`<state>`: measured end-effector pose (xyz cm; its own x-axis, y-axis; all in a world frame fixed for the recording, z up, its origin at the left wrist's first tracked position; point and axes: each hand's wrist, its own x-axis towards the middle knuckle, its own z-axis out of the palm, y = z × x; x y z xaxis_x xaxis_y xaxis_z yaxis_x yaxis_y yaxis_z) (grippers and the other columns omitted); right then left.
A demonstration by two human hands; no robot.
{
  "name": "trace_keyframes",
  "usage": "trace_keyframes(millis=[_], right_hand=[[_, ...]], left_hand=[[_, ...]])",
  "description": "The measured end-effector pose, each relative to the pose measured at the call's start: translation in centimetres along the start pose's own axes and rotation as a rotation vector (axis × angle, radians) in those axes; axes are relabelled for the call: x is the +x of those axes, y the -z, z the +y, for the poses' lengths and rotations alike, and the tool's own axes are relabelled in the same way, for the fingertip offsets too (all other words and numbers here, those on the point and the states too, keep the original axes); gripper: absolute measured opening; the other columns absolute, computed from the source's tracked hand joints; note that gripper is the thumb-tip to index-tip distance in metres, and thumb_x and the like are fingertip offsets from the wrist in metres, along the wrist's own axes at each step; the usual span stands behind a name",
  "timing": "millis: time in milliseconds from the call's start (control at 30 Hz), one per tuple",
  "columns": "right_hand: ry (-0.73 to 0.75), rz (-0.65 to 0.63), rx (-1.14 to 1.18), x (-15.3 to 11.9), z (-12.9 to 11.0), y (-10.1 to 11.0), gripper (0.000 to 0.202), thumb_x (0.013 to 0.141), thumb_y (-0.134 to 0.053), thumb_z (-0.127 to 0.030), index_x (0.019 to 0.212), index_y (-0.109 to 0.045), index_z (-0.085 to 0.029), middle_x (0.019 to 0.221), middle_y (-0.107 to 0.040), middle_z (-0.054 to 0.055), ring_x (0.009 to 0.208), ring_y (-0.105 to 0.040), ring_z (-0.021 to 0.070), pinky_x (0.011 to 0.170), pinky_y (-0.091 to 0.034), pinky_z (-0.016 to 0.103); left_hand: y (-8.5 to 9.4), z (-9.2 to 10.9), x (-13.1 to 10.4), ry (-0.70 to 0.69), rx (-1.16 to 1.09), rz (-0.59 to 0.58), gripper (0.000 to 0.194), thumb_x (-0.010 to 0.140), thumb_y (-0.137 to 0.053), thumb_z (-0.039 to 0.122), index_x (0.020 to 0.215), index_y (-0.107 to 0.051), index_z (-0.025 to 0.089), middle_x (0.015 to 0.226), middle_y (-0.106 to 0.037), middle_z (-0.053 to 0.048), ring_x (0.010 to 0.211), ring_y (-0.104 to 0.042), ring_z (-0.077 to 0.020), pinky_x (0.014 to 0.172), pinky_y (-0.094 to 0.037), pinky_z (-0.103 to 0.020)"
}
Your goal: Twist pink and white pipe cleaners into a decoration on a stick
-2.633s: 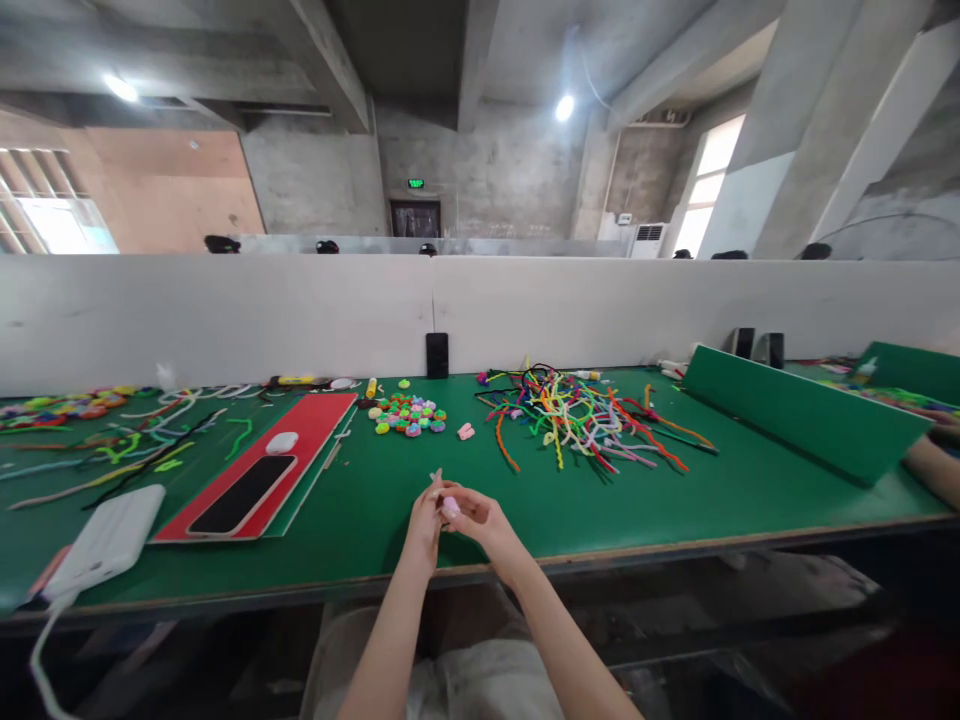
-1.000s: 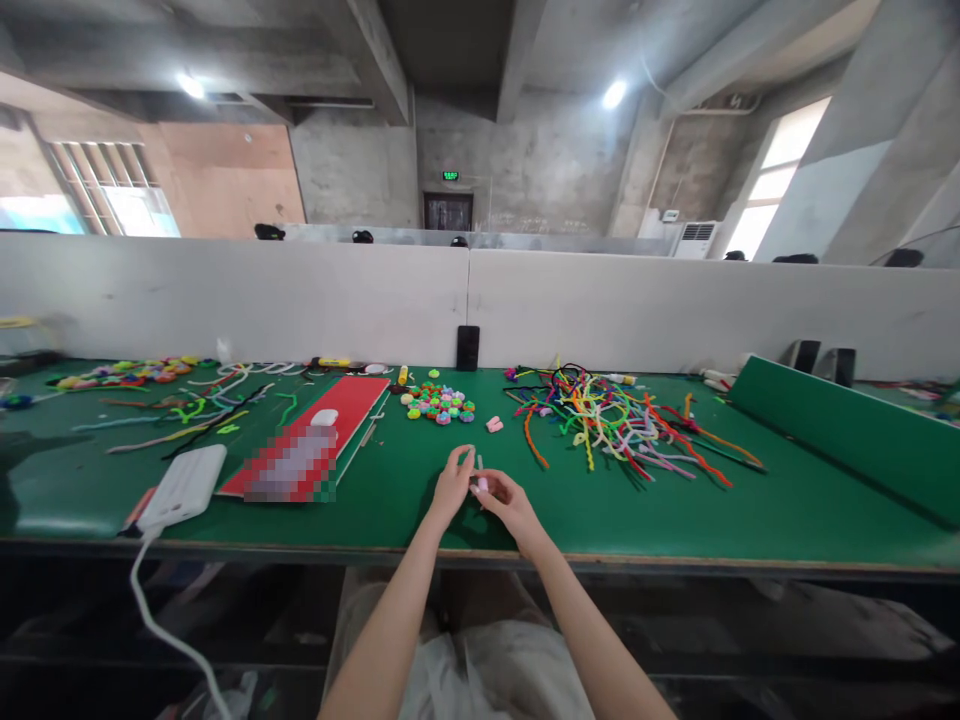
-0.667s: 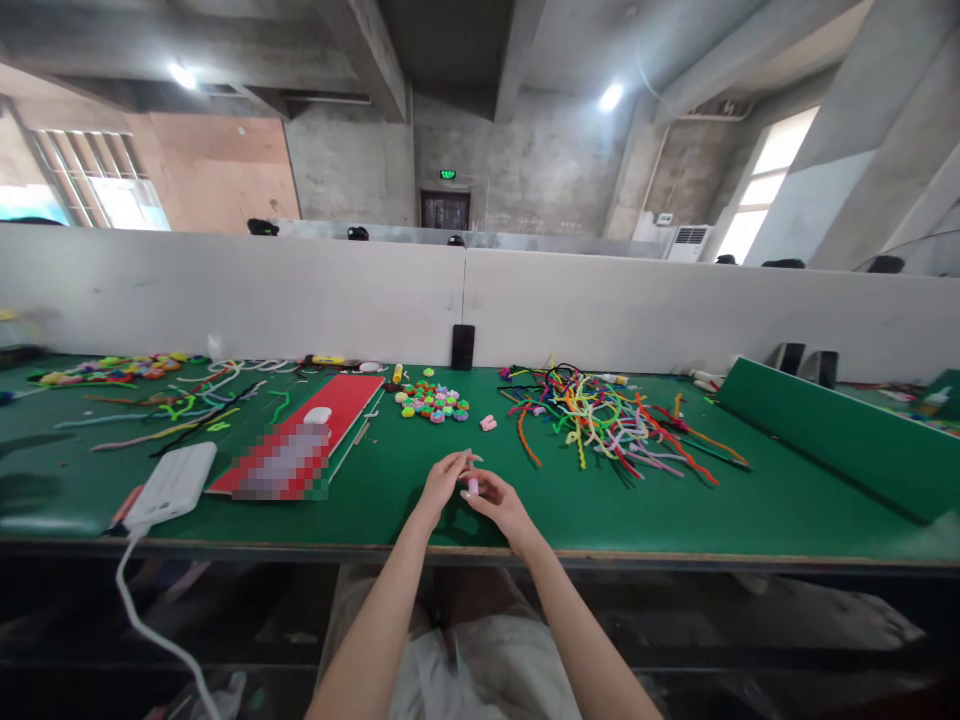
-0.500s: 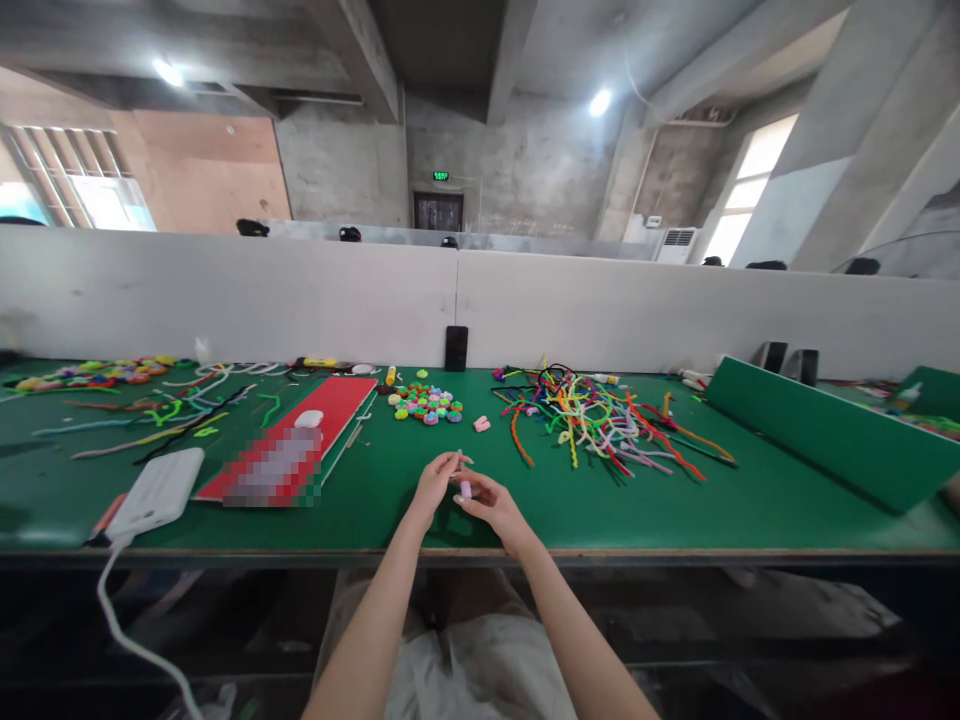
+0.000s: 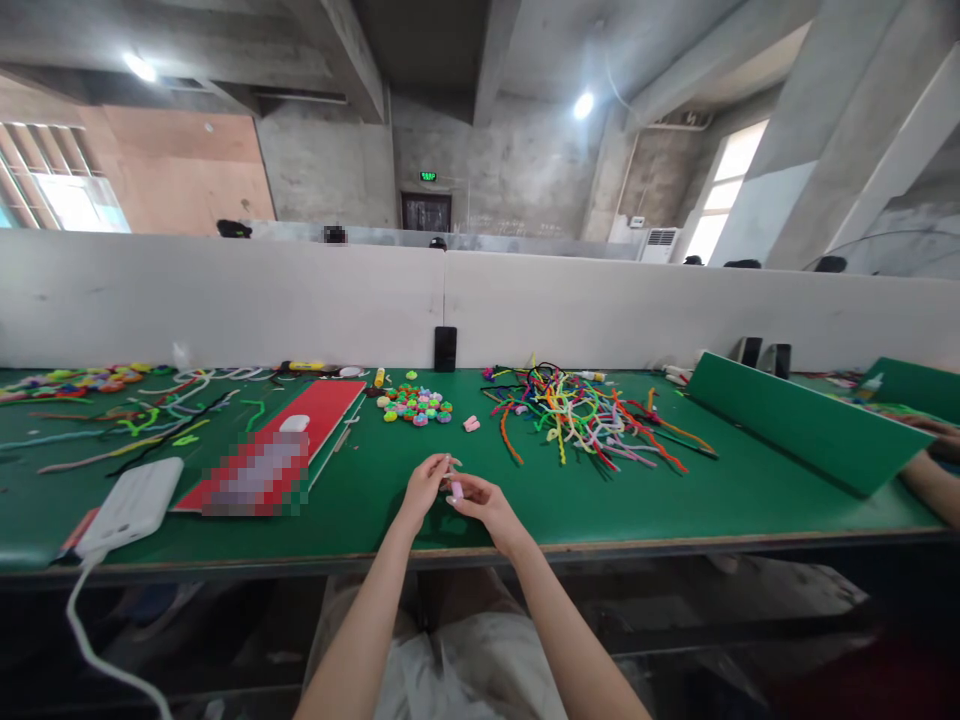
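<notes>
My right hand [image 5: 487,508] pinches a small lilac-pink piece [image 5: 457,490] between thumb and fingers, low over the front of the green table. Close against it on the left, my left hand [image 5: 424,488] has its fingertips pressed together at the upper end of that piece. Whatever lies between those left fingertips is too small to name. Just beyond both hands, a small pale pink piece [image 5: 471,424] rests on the table. Behind it to the left is a cluster of small multicoloured pieces [image 5: 416,406], and to the right a tangled heap of coloured pipe cleaners [image 5: 592,420].
On the left lie a red folder [image 5: 339,402], a white power bank [image 5: 133,508] with a cable, and more pipe cleaners [image 5: 161,415]. A black phone [image 5: 445,350] leans on the white partition [image 5: 300,300]. At right stands a green board [image 5: 802,425], with another person's arm [image 5: 934,485] beside it.
The view has turned slightly right, so the table things appear further left. More of the other person's arm shows at the right edge. Both hands keep nearly the same hold.
</notes>
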<state>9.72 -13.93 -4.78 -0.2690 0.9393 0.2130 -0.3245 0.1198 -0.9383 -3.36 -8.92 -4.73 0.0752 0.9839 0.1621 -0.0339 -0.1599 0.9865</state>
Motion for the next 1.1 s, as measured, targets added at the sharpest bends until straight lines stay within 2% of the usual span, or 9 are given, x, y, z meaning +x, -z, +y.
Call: trace_keyframes(millis=[167, 333, 533, 633, 767, 1100], right_hand=[[-0.002, 0.015, 0.007, 0.0, 0.3, 0.1, 0.041, 0.061, -0.072, -0.029, 0.1, -0.063, -0.02, 0.097, -0.066, 0.005, 0.089, -0.059, 0.0181, 0.087, -0.04, 0.036], [0.008, 0.027, -0.01, 0.2, 0.6, 0.3, 0.04, 0.062, -0.071, -0.032, 0.099, -0.064, -0.02, 0.096, -0.066, 0.005, 0.089, -0.058, 0.0186, 0.086, -0.04, 0.036], [0.007, 0.026, 0.001, 0.3, 1.1, 0.5, 0.034, 0.062, -0.071, -0.03, 0.094, -0.066, -0.02, 0.083, -0.066, 0.002, 0.078, -0.058, 0.0151, 0.08, -0.041, 0.031], [0.01, 0.034, 0.0, 0.3, 1.3, 0.5, 0.032, 0.063, -0.07, -0.029, 0.092, -0.066, -0.02, 0.08, -0.065, 0.0, 0.075, -0.057, 0.0136, 0.077, -0.042, 0.029], [0.009, 0.032, -0.014, 0.2, 1.2, 0.4, 0.03, 0.064, -0.069, -0.029, 0.092, -0.066, -0.018, 0.077, -0.063, 0.0, 0.072, -0.056, 0.0121, 0.073, -0.042, 0.026], [0.026, 0.05, -0.028, 0.0, 0.9, 0.2, 0.026, 0.063, -0.07, -0.028, 0.087, -0.068, -0.018, 0.072, -0.063, -0.001, 0.067, -0.055, 0.0109, 0.067, -0.042, 0.024]], left_hand=[[0.1, -0.1, 0.2, -0.008, 0.04, -0.012, 0.03, 0.069, -0.054, 0.043, 0.076, -0.065, 0.016, 0.066, -0.062, -0.002, 0.064, -0.057, -0.0155, 0.06, -0.042, -0.024], [0.1, 0.1, 0.2, -0.008, 0.08, -0.036, 0.031, 0.071, -0.051, 0.043, 0.079, -0.064, 0.016, 0.075, -0.064, -0.004, 0.072, -0.058, -0.0176, 0.067, -0.043, -0.026], [0.1, 0.2, 0.0, -0.003, 0.128, -0.146, 0.033, 0.073, -0.048, 0.044, 0.085, -0.063, 0.017, 0.08, -0.065, -0.004, 0.075, -0.058, -0.0184, 0.065, -0.044, -0.026], [0.1, 0.1, 0.0, -0.016, 0.148, -0.162, 0.031, 0.073, -0.049, 0.043, 0.079, -0.064, 0.016, 0.08, -0.065, -0.004, 0.075, -0.058, -0.0179, 0.067, -0.043, -0.026], [0.2, 0.0, 0.2, -0.043, 0.163, -0.157, 0.028, 0.073, -0.049, 0.041, 0.071, -0.061, 0.016, 0.071, -0.063, -0.002, 0.069, -0.056, -0.0157, 0.067, -0.042, -0.025], [0.3, -0.1, 0.5, -0.049, 0.17, -0.166, 0.025, 0.07, -0.053, 0.038, 0.069, -0.062, 0.015, 0.068, -0.063, -0.003, 0.066, -0.057, -0.0155, 0.065, -0.043, -0.025]])
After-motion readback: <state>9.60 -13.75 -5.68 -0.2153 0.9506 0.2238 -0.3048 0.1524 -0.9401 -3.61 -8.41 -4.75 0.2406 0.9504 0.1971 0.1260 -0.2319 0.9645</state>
